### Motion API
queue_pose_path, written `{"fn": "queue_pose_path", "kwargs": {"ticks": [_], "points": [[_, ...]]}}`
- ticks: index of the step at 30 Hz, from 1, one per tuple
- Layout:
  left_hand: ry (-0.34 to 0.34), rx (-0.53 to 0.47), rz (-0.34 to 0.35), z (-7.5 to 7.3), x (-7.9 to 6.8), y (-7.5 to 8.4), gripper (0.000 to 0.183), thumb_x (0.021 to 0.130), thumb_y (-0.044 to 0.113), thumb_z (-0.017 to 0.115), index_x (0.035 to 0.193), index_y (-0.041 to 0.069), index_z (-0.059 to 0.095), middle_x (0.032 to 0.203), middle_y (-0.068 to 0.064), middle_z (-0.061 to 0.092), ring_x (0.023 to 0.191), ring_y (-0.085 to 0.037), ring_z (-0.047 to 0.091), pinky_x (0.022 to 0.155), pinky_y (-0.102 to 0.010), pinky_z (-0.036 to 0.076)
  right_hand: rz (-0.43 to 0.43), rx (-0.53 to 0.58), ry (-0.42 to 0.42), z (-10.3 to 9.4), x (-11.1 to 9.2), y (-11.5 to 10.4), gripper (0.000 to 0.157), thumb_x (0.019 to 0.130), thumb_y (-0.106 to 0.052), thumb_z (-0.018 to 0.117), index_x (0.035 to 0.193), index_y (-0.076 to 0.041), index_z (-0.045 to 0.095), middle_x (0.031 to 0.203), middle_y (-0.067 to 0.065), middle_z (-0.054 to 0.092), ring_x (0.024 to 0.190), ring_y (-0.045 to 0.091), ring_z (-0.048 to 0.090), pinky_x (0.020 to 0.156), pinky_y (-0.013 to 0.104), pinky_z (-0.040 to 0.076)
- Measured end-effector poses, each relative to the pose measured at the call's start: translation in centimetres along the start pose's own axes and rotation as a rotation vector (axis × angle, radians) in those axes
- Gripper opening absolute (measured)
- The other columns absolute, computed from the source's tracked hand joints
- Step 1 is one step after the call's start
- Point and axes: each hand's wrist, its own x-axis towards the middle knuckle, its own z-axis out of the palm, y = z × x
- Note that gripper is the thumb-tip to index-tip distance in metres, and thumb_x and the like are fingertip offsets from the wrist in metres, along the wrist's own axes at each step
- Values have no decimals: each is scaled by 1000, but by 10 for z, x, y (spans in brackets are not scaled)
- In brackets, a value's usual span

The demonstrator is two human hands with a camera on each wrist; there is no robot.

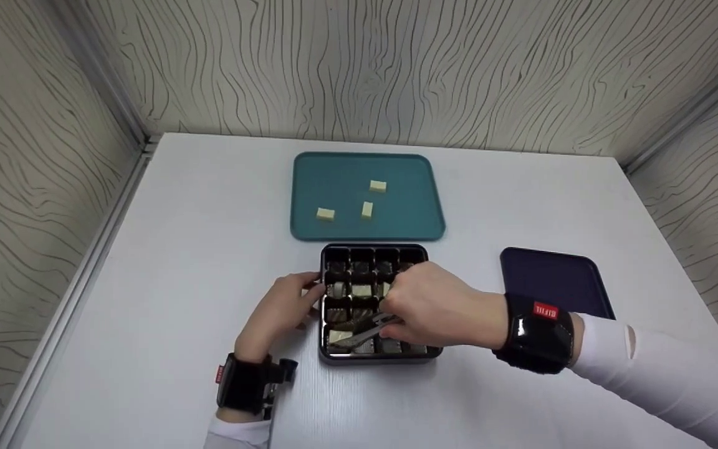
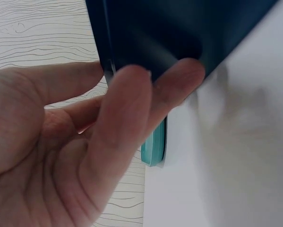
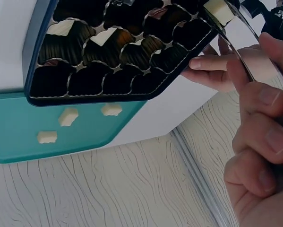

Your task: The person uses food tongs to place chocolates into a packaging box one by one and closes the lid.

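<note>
A dark box (image 1: 381,360) divided into small compartments stands in the middle of the table, with pale and dark chocolate-like pieces in several of them. My right hand (image 1: 437,305) grips a pair of metal tongs (image 1: 366,335) above the box. In the right wrist view the tongs' tips lie on either side of a pale block (image 3: 219,10) at the box's corner compartment, the near left one in the head view. My left hand (image 1: 279,307) touches the box's left side; its fairly straight fingers (image 2: 179,80) rest against the dark wall in the left wrist view.
Behind the box lies a teal tray (image 1: 309,231) with three pale blocks, one of them a block (image 1: 326,214) at the left. A dark, flat, rounded lid or tray (image 1: 552,280) lies to the right, partly behind the right wrist. Patterned walls border the white table.
</note>
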Motion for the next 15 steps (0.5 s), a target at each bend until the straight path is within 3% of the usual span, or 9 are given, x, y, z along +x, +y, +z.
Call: {"fn": "queue_pose_path", "kwargs": {"ticks": [7, 15], "points": [[3, -1, 2, 1, 0, 0, 43, 108, 20, 57, 147, 2, 59, 122, -17, 75, 66, -22, 70, 56, -35, 60, -11, -43, -20, 0, 11, -7, 39, 84, -37, 85, 58, -18, 62, 54, -6, 61, 48, 9, 54, 46, 29, 46], [7, 6, -24, 0, 2, 0, 42, 108, 21, 56, 147, 5, 61, 121, -15, 75, 69, -20, 69, 55, -31, 57, -6, -163, -133, -8, 35, -22, 35, 87, -34, 80, 62, -17, 63, 64, -4, 68, 55, 12, 60, 52, 30, 55]]}}
